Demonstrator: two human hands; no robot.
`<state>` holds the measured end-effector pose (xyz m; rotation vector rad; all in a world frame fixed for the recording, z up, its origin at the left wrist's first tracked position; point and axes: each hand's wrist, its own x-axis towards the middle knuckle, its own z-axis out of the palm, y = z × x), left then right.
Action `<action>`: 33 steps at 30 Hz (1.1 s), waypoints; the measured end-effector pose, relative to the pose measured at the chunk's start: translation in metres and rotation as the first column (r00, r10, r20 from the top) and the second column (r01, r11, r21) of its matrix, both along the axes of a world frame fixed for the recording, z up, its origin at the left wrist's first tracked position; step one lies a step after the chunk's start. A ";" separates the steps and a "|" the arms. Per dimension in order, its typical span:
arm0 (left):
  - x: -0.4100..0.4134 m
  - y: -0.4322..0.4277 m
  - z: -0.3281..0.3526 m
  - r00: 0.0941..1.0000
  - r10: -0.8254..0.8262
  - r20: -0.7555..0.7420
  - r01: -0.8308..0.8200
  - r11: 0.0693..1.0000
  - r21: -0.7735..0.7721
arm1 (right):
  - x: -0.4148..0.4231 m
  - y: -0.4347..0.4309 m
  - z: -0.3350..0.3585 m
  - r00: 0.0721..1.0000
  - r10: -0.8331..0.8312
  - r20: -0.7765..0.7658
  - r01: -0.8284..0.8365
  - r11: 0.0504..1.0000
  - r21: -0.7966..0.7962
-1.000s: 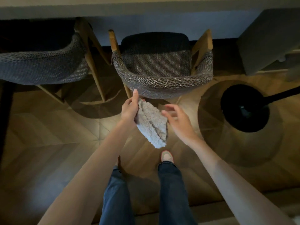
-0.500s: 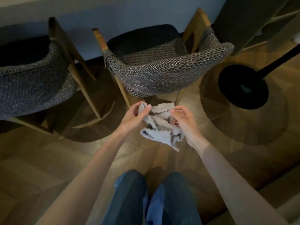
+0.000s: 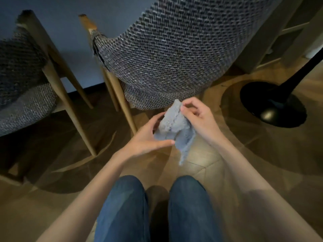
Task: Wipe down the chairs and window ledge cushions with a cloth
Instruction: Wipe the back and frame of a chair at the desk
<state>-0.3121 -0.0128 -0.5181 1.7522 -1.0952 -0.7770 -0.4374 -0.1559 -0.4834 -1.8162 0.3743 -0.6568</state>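
A fluffy grey cloth (image 3: 176, 130) hangs bunched between both hands, low in front of my knees. My left hand (image 3: 148, 137) cups its lower left side with thumb and fingers curled round it. My right hand (image 3: 199, 117) pinches its upper edge. Just beyond the cloth rises the woven grey back of a wooden-legged chair (image 3: 167, 49), filling the upper middle of the view. A second chair (image 3: 22, 81) of the same weave stands to the left.
A black round lamp base (image 3: 272, 103) with a slanted pole sits on the wood floor (image 3: 262, 154) at the right. A dark cabinet (image 3: 279, 32) stands behind it. My knees in blue jeans (image 3: 153, 206) fill the bottom centre. A blue-grey wall (image 3: 70, 23) lies behind the chairs.
I have crouched lower and closer; the chair back now looms large. Both hands keep working the cloth, which has gone from spread and crumpled to bunched upright.
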 end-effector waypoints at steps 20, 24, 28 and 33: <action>-0.001 0.010 0.036 0.960 0.187 -0.208 -0.199 0.979 -0.040 | -0.056 -0.019 -0.033 0.954 0.142 -0.263 -0.045 0.939 0.342; 0.014 0.018 0.023 0.980 0.112 0.166 -0.126 0.989 0.077 | -0.056 -0.022 -0.008 0.994 -0.051 -0.097 0.083 0.924 0.372; 0.019 0.020 0.008 0.948 0.312 0.065 -0.315 0.949 0.035 | -0.054 -0.026 0.004 0.980 -0.181 -0.087 0.200 0.913 0.355; 0.014 0.017 -0.020 0.830 0.493 -0.262 -0.480 0.870 0.116 | -0.052 -0.029 0.015 0.978 -0.176 0.107 0.074 0.784 0.616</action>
